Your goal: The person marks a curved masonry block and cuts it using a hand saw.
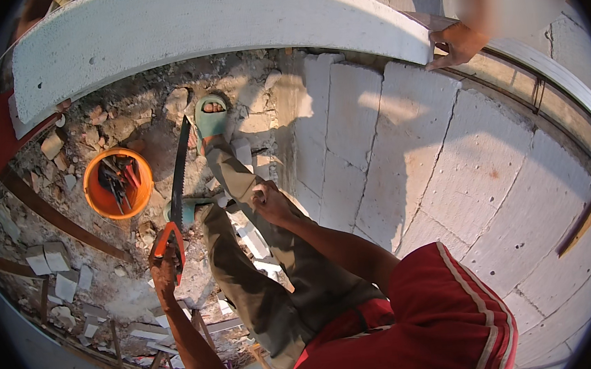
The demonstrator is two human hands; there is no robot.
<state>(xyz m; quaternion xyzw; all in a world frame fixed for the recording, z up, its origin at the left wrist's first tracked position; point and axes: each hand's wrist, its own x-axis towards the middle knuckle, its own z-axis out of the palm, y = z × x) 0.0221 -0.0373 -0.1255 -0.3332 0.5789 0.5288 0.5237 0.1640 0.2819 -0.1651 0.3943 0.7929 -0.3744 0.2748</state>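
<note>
The handsaw [176, 220] is just to the right of the orange bucket [142, 202]. Its long axis runs roughly away from the person, leaning slightly rightward toward the tip. The orange handle is on the bucket's near side, and the dark toothed blade passes along the bucket's right flank, apart from it, to a tip beyond it. That tip is just beside the farther green sandal [209, 125]; whether it touches the ground cannot be told.

The left hand [164, 268] is the nearer of the two hands, wrapped around the handle on the near side of the bucket, so the blade points away from the person. The right hand [269, 204] is well to the right of the bucket, across the blade from it and over the trouser leg [235, 172]. Its fingers are folded in; nothing shows in it, though something small inside cannot be ruled out.

Farther out, a long white slab [213, 21] stretches crosswise beyond the bucket, roughly across the line of the blade and past its tip. At the slab's end far to the right of the bucket, a co-worker's hand [461, 43] grips it. Pale blockwork [404, 148] fills the area right of the bucket, and broken rubble [107, 126] surrounds the bucket itself.
</note>
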